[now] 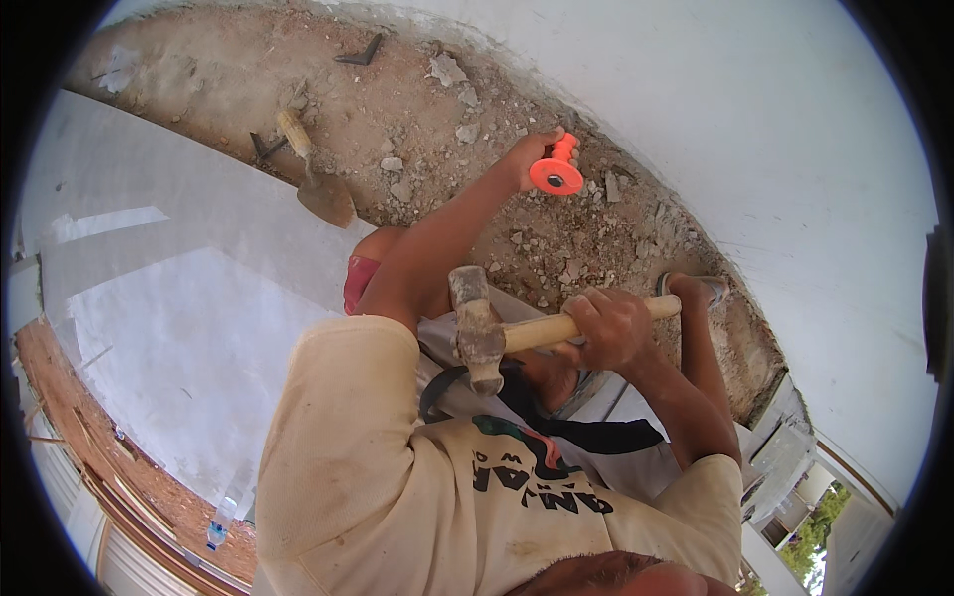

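At the foot of the white wall, my left hand [537, 159] is closed around the orange guarded grip of a chisel [558, 175]. The round guard and the metal striking end face me, while the blade is out of sight. Nearer my body, my right hand [611, 328] grips the wooden handle of a hammer [537, 333]. Its worn, dusty steel head [479, 330] is held up in front of my chest, apart from the chisel. Broken rubble [571, 248] lies on the ground below both hands.
A white wall [775, 149] curves along the right. On the left, a trowel [326, 197] rests by the edge of a smooth grey slab [189, 298]. Dark angled pieces [362, 50] lie on the dirt. My sandalled foot [701, 288] is near the wall; a plastic bottle [220, 523] stands lower left.
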Tool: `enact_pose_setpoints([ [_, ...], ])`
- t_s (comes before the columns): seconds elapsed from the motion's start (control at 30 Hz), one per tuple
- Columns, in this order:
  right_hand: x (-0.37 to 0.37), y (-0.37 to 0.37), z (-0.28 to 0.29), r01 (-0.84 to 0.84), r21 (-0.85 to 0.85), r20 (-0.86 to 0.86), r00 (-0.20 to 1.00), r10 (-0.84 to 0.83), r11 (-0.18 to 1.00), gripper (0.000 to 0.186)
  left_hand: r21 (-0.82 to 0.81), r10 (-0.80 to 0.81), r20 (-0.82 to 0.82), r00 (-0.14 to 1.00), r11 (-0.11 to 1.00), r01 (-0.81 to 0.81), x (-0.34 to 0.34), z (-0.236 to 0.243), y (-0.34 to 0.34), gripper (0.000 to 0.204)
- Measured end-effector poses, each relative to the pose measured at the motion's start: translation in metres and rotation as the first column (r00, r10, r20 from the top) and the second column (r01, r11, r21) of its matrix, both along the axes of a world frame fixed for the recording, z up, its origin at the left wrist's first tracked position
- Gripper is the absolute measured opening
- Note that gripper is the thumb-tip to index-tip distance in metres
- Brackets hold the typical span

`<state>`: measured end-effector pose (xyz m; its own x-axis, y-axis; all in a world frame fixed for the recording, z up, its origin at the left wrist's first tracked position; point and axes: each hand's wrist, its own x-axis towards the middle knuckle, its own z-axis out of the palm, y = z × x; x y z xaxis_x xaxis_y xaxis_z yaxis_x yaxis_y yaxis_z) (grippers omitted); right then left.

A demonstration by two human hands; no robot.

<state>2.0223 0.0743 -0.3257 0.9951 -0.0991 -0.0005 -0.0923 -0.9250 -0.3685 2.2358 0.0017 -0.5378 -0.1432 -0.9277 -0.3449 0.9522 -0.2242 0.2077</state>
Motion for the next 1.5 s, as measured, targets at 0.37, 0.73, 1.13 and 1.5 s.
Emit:
enact_pose_setpoints([
  [0.37, -0.001, -0.071, -0.051, 0.322, -0.358, -0.279, 0.859, -0.429, 0.877, 0.043, 0.008, 0.008, 0.046, 0.999, 1.0, -0.009, -0.009, -0.004, -0.003, 0.034],
  [0.73, -0.011, -0.067, -0.038, 0.006, -0.153, -0.159, 0.987, -0.03, 0.988, 0.044, 0.043, 0.013, 0.078, 0.997, 0.999, -0.016, -0.002, 0.002, -0.008, 0.032],
  [1.13, -0.007, -0.018, -0.011, -0.027, 0.057, -0.016, 0.999, 0.028, 0.998, 0.044, 0.046, 0.019, 0.082, 0.996, 0.999, -0.023, -0.001, 0.002, -0.008, 0.035],
  [1.5, 0.01, -0.039, -0.01, 0.251, -0.169, -0.169, 0.945, -0.279, 0.953, 0.044, 0.068, 0.03, 0.095, 0.995, 0.997, -0.037, 0.001, -0.004, -0.011, 0.032],
])
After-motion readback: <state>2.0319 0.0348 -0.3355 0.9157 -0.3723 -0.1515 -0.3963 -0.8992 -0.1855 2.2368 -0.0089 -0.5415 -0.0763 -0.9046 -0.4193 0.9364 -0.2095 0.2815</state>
